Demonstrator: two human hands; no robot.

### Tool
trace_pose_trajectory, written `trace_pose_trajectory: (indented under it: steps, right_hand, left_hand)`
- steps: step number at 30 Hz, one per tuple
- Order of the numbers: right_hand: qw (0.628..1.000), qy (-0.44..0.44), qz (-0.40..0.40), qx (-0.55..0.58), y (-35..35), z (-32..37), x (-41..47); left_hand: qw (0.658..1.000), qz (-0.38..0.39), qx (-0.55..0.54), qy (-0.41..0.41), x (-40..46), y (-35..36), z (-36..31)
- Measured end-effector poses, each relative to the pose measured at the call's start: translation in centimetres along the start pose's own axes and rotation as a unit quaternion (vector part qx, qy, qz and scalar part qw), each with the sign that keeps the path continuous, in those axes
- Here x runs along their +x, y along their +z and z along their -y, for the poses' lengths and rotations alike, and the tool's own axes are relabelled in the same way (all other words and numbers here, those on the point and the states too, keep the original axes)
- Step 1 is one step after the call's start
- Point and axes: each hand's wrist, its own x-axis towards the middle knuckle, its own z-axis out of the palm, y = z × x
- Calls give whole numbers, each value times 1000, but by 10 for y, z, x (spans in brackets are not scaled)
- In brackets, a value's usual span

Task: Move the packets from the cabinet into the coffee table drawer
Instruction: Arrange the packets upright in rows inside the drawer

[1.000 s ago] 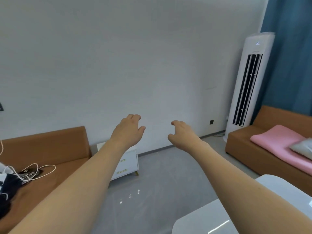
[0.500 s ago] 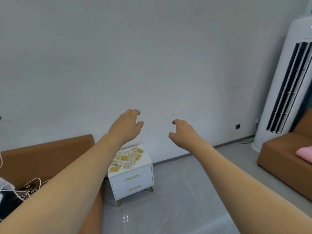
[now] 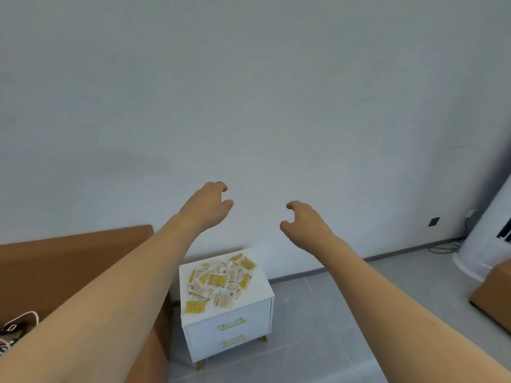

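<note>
A small white cabinet [image 3: 243, 316] with two gold-handled drawers stands against the wall, low in the middle of the view. Several yellow and white packets [image 3: 219, 281] lie scattered in a heap on its top. Both my arms reach forward in the air. My left hand [image 3: 206, 205] hangs above and behind the cabinet with loosely curled fingers and holds nothing. My right hand [image 3: 305, 225] is to the right of it, also loosely curled and empty. The coffee table is out of view.
A brown sofa [image 3: 69, 266] stands left of the cabinet, touching its side, with a dark and white item [image 3: 13, 327] on its seat. A white tower air conditioner [image 3: 486, 244] stands at the right, another brown seat edge [image 3: 495, 294] below it. Grey tiled floor [image 3: 318, 327] lies between.
The view has swung left and nearer the cabinet, which now appears larger and more central with its packets visible. The coffee table and pink cushion have left the view. Both hands stay empty.
</note>
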Motion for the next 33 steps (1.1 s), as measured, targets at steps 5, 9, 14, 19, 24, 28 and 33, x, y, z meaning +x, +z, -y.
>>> trace_pose_trajectory:
  steps: [5,9,14,19,24,28,33]
  right_hand:
    - [998,60,21,26,41,-40,107]
    - [992,98,56,60,101,-73,197]
    - [980,130,126,88,197,-94,289]
    - [960,174,196,93,307,-118,351]
    - [951,209,208,89,437,-165,396]
    - [943,239,223,65,536,-204,412]
    - [920,309,239,16,616,-218,414]
  left_hand:
    - [994,103,8,-37,112,54,50]
    - [978,193,65,-53,182,118,100]
    - [952,268,114,-92,257,186,174]
    - [934,324,103,-108,299,276,258]
    - [901,406,93,-120,311,417,352]
    - [884,440,124,-96,297,519,404]
    - [901,368,227,10,273,574,438]
